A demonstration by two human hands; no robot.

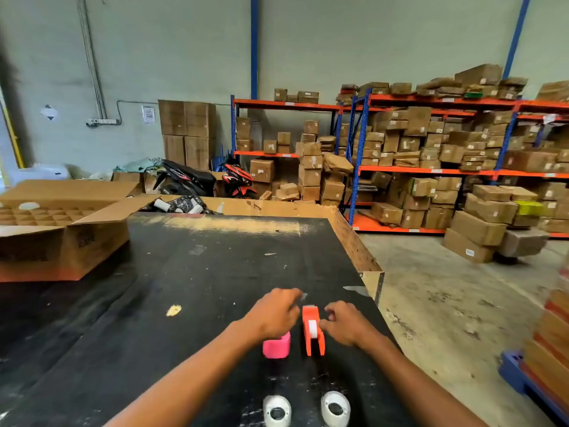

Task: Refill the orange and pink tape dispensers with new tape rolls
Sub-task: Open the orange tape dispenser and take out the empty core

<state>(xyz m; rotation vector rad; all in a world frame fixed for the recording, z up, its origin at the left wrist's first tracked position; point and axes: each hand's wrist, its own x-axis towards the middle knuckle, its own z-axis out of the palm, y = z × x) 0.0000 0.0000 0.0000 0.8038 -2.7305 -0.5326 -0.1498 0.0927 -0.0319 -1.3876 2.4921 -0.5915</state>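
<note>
The orange tape dispenser [312, 331] stands upright on the black table [200, 272], with a white roll showing in its middle. My right hand [345, 323] is at its right side, thumb and curled fingertips touching it. The pink tape dispenser [276, 347] stands just left of the orange one, its far part hidden under my left hand [274, 315]. That hand hovers above it with fingers curled, their tips close to the orange dispenser's top. Two white tape rolls [277, 411] [335, 408] lie at the table's near edge.
An open cardboard box with dividers [61, 229] sits at the table's left. A second box holding black-wrapped items [181, 206] is at the far end. The table's right edge [372, 272] drops to a concrete floor. Shelving full of parcels [431, 155] and a scooter [191, 180] stand behind.
</note>
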